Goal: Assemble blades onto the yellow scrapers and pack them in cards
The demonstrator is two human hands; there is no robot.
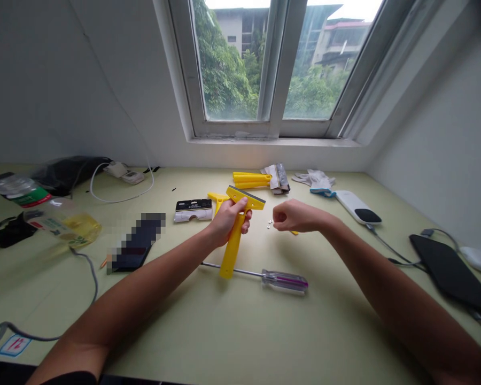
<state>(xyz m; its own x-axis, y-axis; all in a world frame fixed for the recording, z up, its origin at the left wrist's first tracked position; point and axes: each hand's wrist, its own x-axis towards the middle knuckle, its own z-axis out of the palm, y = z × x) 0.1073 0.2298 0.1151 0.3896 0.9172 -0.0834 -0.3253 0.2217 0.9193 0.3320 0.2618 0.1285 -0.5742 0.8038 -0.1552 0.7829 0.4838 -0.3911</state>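
My left hand (225, 219) is closed around a yellow scraper (233, 248). Its wide head, with a dark blade edge, points up and away, and the handle slants down toward me. My right hand (294, 215) is curled shut just above the table, right of the scraper head; whatever its fingers hold is hidden. Several tiny metal nuts (269, 227) lie beside its fingertips. A bit of yellow shows under that hand. Beneath the scraper handle, a screwdriver (284, 280) with a clear and purple handle lies across the table. Partly behind my left hand is a second yellow scraper (216, 197).
Behind my left hand sits a small black-and-white box (193, 210). Yellow handles (251, 180), a crumpled packet (279, 179) and white gloves (315, 180) lie near the window wall. A bottle (60, 216) and dark phone (138, 243) are left; a white device (358, 207) and black phone (452, 270) right.
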